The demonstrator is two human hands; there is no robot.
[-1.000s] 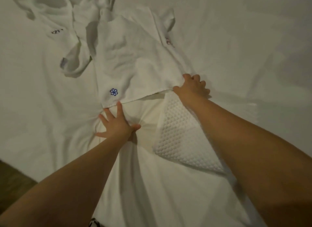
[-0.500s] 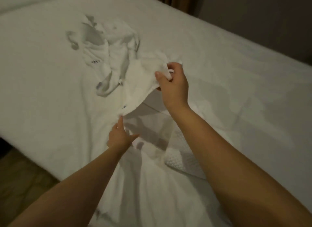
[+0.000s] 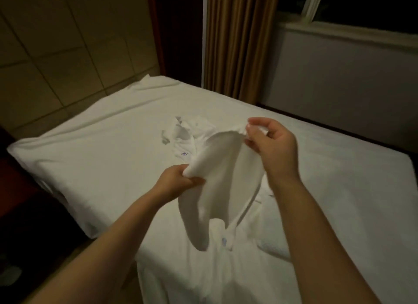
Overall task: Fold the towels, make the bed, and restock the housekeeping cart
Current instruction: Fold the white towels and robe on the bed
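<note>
Two hands aloft: left hand and right hand pinch the towel well apart; its sagging middle could twist, spoiling the fold.

Dim warm light; soft motion blur; dark corners; wide-angle bending at edges.

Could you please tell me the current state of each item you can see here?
White towel: unfolded, lifted in the air, drooping from two gripped edges.
Left hand: grips the towel's lower edge.
Right hand: pinches the towel's upper edge.
Bed: covered in white, lightly wrinkled.
Crumpled towels: unfolded, heaped on the bed.
Curtain: gathered beside the uncovered window.
</note>
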